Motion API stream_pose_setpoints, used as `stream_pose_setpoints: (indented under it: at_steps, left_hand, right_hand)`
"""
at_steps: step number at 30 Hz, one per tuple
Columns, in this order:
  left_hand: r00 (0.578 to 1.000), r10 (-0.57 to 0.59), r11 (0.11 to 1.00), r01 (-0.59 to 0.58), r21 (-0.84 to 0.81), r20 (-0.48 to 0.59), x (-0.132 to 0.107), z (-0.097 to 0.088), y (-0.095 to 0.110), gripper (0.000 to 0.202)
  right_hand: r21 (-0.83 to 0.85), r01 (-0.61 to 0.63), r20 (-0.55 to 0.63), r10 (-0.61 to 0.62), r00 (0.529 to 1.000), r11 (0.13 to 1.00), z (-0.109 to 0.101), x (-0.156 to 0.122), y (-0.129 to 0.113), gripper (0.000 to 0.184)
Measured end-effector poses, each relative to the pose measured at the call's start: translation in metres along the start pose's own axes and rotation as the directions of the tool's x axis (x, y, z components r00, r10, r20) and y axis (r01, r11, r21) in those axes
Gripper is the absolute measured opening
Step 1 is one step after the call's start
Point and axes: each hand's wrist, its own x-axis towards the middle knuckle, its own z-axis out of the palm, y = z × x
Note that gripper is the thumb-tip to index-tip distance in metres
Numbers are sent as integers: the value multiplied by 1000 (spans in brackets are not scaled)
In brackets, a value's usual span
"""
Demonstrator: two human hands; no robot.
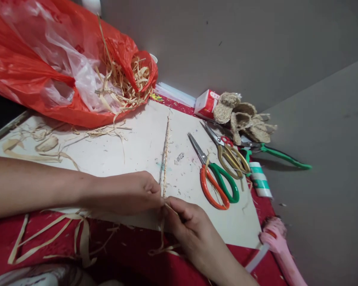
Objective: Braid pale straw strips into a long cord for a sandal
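A thin rod wrapped with pale raffia points away from me over the white board. At its near end, my left hand is closed, its fingertips pinching the work. My right hand is also closed, with thumb and forefinger meeting the left fingertips around a raffia strip at the rod's base. Loose strip ends hang below the two hands. Exactly how each finger grips is partly hidden. To the right lie scissors with orange and green handles.
A red plastic bag of raffia fills the back left. Gold-handled scissors, green-handled pliers, woven raffia pieces, a tape roll and a pink tool line the right. Loose strips lie on the red cloth.
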Motion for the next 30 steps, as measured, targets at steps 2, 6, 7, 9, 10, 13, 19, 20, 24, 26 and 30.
stream_pose_setpoints:
  at_steps: [2,6,7,9,10,13,19,20,24,26,30]
  left_hand:
    - [1000,-8,1000,8,-7,-15,2,0,-5,24]
    - [999,17,999,-19,-40,-48,1,4,-6,23]
    - [998,32,998,-35,-51,-55,0,5,-5,23]
    - [997,56,995,-59,-78,-47,-3,5,-3,22]
    - [998,60,994,-63,-89,-36,-4,6,-3,22]
    - [997,71,995,-73,-65,-25,-6,6,-1,26]
    - [993,58,998,-61,-18,-106,-5,9,0,23]
    - [992,59,997,-64,-41,-107,-4,9,-1,22]
    - [989,92,986,-106,-125,-115,-2,8,-4,20]
    - [989,93,984,-109,-142,-120,-3,8,-3,20]
    - [991,60,987,-77,-144,-118,-6,9,2,22]
  right_hand:
    - [-84,71,-23,-73,997,994,1,-1,2,31]
    - [-153,126,-37,-133,990,980,-1,-4,1,27]
    - [-167,115,-36,-123,992,979,-3,-6,-1,26]
    - [-212,96,-44,-108,993,972,-5,-9,-4,25]
    - [-239,93,-51,-108,993,967,-6,-10,-5,25]
    - [-277,112,-80,-139,987,954,-6,-12,-8,26]
    - [-271,189,-108,-225,968,944,7,-11,-7,26]
    - [-300,215,-99,-255,962,929,9,-11,-6,25]
    - [-477,318,-66,-394,917,820,14,-11,2,23]
    - [-553,348,-36,-439,898,757,15,-13,6,22]
    - [-658,310,-32,-437,899,686,18,-15,10,18]
